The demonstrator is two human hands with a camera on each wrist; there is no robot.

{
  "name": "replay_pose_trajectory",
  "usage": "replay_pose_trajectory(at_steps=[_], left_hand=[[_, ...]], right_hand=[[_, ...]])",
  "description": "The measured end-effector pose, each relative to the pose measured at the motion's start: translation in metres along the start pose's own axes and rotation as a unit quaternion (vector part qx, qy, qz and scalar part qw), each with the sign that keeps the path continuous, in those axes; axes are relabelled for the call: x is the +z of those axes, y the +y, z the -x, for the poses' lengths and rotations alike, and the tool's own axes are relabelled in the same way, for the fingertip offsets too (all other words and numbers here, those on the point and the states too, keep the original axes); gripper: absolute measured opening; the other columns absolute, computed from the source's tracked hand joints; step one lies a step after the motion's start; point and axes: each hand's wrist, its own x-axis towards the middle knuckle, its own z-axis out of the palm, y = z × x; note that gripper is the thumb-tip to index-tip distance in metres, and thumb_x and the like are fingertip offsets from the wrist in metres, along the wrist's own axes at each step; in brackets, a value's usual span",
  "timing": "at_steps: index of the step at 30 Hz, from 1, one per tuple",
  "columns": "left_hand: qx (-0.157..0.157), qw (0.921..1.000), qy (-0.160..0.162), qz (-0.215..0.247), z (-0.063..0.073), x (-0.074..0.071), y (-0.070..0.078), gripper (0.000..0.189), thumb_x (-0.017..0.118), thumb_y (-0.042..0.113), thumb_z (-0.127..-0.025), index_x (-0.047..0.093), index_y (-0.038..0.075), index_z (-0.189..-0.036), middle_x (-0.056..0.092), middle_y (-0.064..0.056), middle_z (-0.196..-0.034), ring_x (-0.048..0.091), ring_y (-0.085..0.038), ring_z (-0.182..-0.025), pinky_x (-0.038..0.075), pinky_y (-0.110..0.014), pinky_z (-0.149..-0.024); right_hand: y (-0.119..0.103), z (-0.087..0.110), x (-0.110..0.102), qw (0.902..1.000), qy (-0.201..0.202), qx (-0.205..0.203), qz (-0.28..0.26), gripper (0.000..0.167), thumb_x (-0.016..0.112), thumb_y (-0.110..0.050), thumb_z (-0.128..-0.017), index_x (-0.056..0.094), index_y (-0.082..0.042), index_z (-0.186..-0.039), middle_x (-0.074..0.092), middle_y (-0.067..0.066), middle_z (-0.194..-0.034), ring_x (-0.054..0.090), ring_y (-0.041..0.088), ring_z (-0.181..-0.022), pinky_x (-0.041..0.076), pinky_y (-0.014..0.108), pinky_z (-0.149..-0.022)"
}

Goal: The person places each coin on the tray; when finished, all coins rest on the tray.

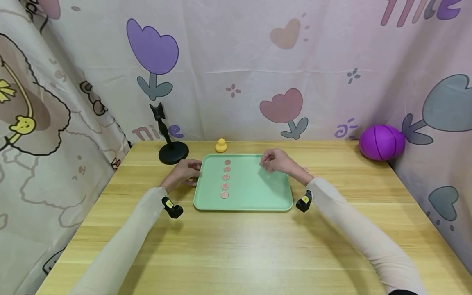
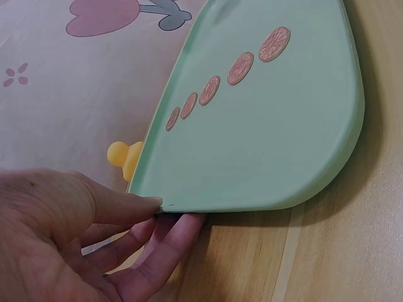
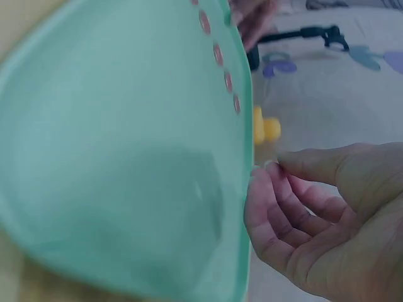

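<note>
A light green tray (image 1: pixel 254 192) lies on the wooden table. Several copper-coloured coins (image 1: pixel 225 177) stand in a column on its left part. My left hand (image 1: pixel 185 172) pinches the tray's left edge, thumb on the rim (image 2: pixel 220 207) and fingers beneath it. Over the tray's far right part hovers my right hand (image 1: pixel 276 160), fingers curled and thumb tip close to the index fingertip (image 3: pixel 272 168). I cannot tell whether something small sits between those tips. Partly hidden by the right wrist, a small copper-coloured piece (image 1: pixel 306 169) lies on the table beside the tray.
A yellow rubber duck (image 1: pixel 221 146) sits just behind the tray. At the back left stands a black stand (image 1: pixel 173 152), close to the left hand. A purple ball (image 1: pixel 382 142) rests at the back right corner. A printed curtain (image 1: pixel 221 49) hangs behind the table (image 1: pixel 236 254).
</note>
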Motion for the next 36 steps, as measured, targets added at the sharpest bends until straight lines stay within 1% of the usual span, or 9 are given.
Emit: replay_pose_trajectory(at_steps=[4,9,11,13,17,20,23,31,36], left_hand=[[-0.001,1.0000,0.003,0.000,0.001,-0.001,0.000,0.054,0.059,0.001,-0.103,0.045,-0.002,-0.155,0.056,-0.024,-0.137,0.066,-0.019,-0.095,0.066,-0.033,-0.075],[-0.001,1.0000,0.000,-0.002,0.003,-0.002,0.001,0.055,0.059,0.001,-0.103,0.044,-0.003,-0.156,0.056,-0.024,-0.136,0.066,-0.020,-0.095,0.066,-0.033,-0.075],[0.000,1.0000,-0.002,-0.003,0.004,-0.002,0.001,0.056,0.059,0.001,-0.103,0.043,-0.004,-0.156,0.056,-0.025,-0.136,0.066,-0.020,-0.095,0.066,-0.034,-0.076],[0.001,1.0000,-0.001,-0.004,0.004,-0.003,0.001,0.056,0.059,0.001,-0.103,0.043,-0.004,-0.156,0.057,-0.025,-0.136,0.067,-0.020,-0.095,0.066,-0.034,-0.076],[0.002,1.0000,0.001,-0.002,0.003,-0.003,0.002,0.055,0.059,0.001,-0.103,0.043,-0.003,-0.156,0.056,-0.025,-0.138,0.066,-0.021,-0.097,0.066,-0.034,-0.077],[0.005,1.0000,-0.004,0.001,0.003,-0.002,0.003,0.056,0.060,0.002,-0.103,0.043,-0.003,-0.157,0.055,-0.026,-0.140,0.066,-0.023,-0.101,0.066,-0.034,-0.077],[0.009,0.9999,-0.011,0.002,0.004,-0.001,0.003,0.057,0.059,0.002,-0.103,0.041,-0.004,-0.157,0.053,-0.027,-0.141,0.066,-0.025,-0.104,0.067,-0.035,-0.077],[0.005,1.0000,0.000,0.004,0.000,-0.001,0.003,0.055,0.060,0.000,-0.103,0.045,-0.003,-0.155,0.055,-0.022,-0.131,0.063,-0.022,-0.099,0.066,-0.032,-0.073],[0.001,1.0000,0.000,-0.001,-0.002,-0.001,0.001,0.056,0.061,0.000,-0.102,0.045,-0.002,-0.156,0.056,-0.022,-0.131,0.063,-0.021,-0.096,0.066,-0.032,-0.073]], right_hand=[[0.012,0.000,-0.021,0.9986,0.052,-0.004,0.010,0.013,0.061,-0.003,-0.103,0.066,0.008,-0.107,0.068,0.026,-0.100,0.069,0.040,-0.087,0.065,0.043,-0.073],[0.031,0.000,-0.047,0.9934,0.111,0.010,0.028,0.014,0.063,-0.003,-0.102,0.065,0.010,-0.106,0.068,0.021,-0.095,0.068,0.030,-0.077,0.061,0.031,-0.065],[0.040,0.002,-0.055,0.9931,0.109,0.023,0.036,0.015,0.063,-0.003,-0.101,0.064,0.011,-0.108,0.066,0.018,-0.094,0.067,0.027,-0.076,0.060,0.029,-0.065],[0.047,0.004,-0.061,0.9938,0.089,0.040,0.055,0.018,0.063,-0.003,-0.100,0.064,0.010,-0.112,0.066,0.017,-0.096,0.066,0.026,-0.079,0.060,0.030,-0.069],[0.059,0.010,-0.066,0.9915,0.032,0.075,0.101,0.027,0.069,-0.009,-0.099,0.062,0.006,-0.121,0.065,0.021,-0.110,0.062,0.028,-0.094,0.055,0.037,-0.083],[0.064,0.014,-0.066,0.9883,0.021,0.093,0.119,0.031,0.073,-0.014,-0.099,0.060,0.004,-0.121,0.062,0.023,-0.115,0.058,0.032,-0.101,0.051,0.039,-0.088],[0.067,0.016,-0.064,0.9870,0.028,0.099,0.123,0.030,0.073,-0.015,-0.099,0.060,0.005,-0.117,0.062,0.022,-0.112,0.057,0.030,-0.098,0.050,0.037,-0.085],[0.062,0.015,-0.065,0.9848,0.041,0.114,0.124,0.022,0.074,-0.015,-0.098,0.063,0.004,-0.096,0.059,0.008,-0.085,0.052,0.019,-0.076,0.045,0.027,-0.066],[0.055,0.010,-0.063,0.9885,0.055,0.087,0.111,0.016,0.070,-0.009,-0.099,0.067,0.005,-0.092,0.067,0.012,-0.082,0.058,0.018,-0.071,0.049,0.024,-0.062]])
